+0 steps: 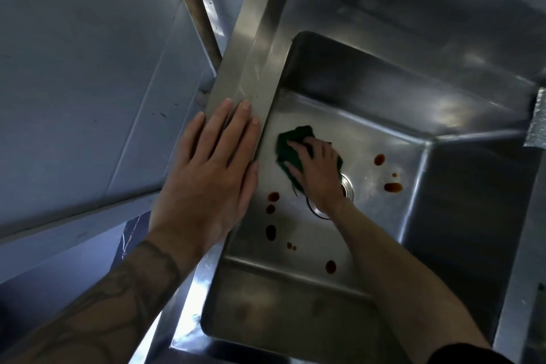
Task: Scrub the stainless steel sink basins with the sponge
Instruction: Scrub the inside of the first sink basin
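A stainless steel sink basin (384,103) is seen from above, set at an angle in the view. The left hand (206,174) is laid flat on the basin's broad left rim (251,62), fingers straight and close together, nothing held; its fingertips point toward the far end. A dark tattoo is seen on the left forearm (118,289). Down in the basin, a dark green scouring sponge (288,145) is pressed against the floor by the right hand (317,174), whose fingers are spread wide over it rather than closed around it. The sponge lies near the basin's left wall, just beside the round metal drain (348,188), which is partly hidden by the right wrist. Reddish-brown spots (393,187) are scattered over the basin floor, some right of the drain, others nearer, along the left side.
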`<state>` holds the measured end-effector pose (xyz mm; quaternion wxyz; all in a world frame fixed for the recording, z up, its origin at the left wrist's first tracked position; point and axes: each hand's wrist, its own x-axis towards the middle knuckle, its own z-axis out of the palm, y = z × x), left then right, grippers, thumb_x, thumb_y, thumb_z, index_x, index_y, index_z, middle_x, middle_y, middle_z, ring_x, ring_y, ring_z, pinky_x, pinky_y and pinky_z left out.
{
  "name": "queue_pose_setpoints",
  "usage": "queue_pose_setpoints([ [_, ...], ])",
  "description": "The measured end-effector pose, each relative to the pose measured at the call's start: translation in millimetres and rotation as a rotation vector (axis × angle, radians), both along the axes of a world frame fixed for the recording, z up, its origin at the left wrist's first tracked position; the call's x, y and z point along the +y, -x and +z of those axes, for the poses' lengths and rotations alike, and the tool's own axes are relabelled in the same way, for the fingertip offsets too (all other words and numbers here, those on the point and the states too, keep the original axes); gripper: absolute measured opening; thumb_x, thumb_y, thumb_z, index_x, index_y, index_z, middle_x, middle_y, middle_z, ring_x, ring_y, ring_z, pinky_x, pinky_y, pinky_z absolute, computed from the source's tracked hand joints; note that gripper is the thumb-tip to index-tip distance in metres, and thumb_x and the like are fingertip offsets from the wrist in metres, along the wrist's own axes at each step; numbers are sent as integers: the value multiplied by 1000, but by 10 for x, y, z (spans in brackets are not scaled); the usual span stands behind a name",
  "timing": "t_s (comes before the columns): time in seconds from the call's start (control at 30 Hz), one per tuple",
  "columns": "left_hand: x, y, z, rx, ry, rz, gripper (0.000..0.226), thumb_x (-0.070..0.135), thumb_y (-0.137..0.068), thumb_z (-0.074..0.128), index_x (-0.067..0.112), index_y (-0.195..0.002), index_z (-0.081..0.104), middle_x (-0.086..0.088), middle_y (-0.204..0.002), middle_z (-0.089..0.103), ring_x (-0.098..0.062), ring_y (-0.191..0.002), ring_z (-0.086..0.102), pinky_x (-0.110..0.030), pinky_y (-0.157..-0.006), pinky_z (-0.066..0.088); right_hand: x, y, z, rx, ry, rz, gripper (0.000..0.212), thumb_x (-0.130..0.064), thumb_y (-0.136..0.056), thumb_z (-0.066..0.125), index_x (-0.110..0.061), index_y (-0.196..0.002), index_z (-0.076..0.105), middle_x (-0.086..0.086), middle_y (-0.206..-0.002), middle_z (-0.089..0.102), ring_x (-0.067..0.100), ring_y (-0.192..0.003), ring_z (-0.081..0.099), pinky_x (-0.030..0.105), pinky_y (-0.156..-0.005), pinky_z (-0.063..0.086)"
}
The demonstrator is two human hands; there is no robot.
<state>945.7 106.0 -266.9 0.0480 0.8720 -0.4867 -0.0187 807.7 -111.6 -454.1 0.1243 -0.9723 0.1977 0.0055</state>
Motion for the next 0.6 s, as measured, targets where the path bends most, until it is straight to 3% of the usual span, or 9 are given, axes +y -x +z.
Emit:
queue_pose_setpoints([
  [0.03, -2, 1, -8, 1, 7, 2, 62, 39, -114, 34, 6, -166, 25, -19, -174, 22, -36, -163, 17, -58, -129, 23, -120, 30, -14, 10, 18, -71, 49, -47, -101, 55, -18, -140, 56, 19, -138, 53, 39, -122, 50, 53, -102, 43],
  [0.17, -19, 2, -19, -13, 8, -2, 62, 38, -114, 34, 6, -166, 24, -19, -173, 23, -36, -162, 19, -58, -130, 22, -203, -454, -13, 8, 64, -687, 50, -45, -102, 54, -10, -138, 58, 27, -136, 53, 47, -120, 51, 55, -103, 39],
  [0.23, -14, 7, -12, -10, 4, -3, 62, 39, -114, 34, 6, -166, 24, -19, -173, 22, -36, -162, 18, -58, -129, 23, 54, -595, 38, -17, 14, -612, 50, -47, -103, 50, -14, -140, 56, 24, -138, 51, 44, -123, 48, 55, -107, 36],
  [0.33, -13, 6, -10, -10, 5, -5, 62, 38, -114, 34, 6, -166, 25, -18, -174, 22, -36, -163, 18, -58, -129, 23, 337, -263, 38, -29, -16, -133, 47, -49, -103, 48, -18, -139, 54, 17, -136, 52, 36, -120, 48, 51, -103, 40],
  [0.4, -5, 3, -11, 1, 11, -3, 62, 38, -113, 35, 7, -166, 25, -18, -174, 22, -36, -162, 18, -58, -130, 22, 230, 15, 21, -18, 22, 27, 46, -47, -101, 53, -17, -137, 57, 16, -133, 55, 35, -115, 53, 48, -98, 43],
  [0.47, -7, 3, -22, -10, 7, -5, 63, 39, -113, 36, 6, -166, 25, -19, -174, 22, -36, -162, 18, -58, -130, 22, 26, 29, 8, -16, 61, -136, 46, -44, -101, 56, -14, -136, 60, 18, -133, 56, 37, -116, 53, 48, -98, 42],
  [0.57, -10, 5, -23, -17, 6, -7, 63, 38, -114, 34, 6, -166, 24, -19, -174, 21, -36, -162, 18, -59, -129, 24, -70, -442, 1, -15, 90, -623, 46, -41, -101, 58, -9, -134, 59, 24, -133, 56, 43, -117, 54, 53, -101, 42],
  [0.6, -15, 9, -22, -17, 11, -5, 62, 38, -114, 34, 6, -166, 24, -19, -174, 22, -36, -162, 18, -59, -129, 24, -5, -601, 23, -12, 75, -691, 47, -42, -101, 57, -9, -135, 58, 24, -132, 56, 44, -117, 54, 55, -102, 42],
])
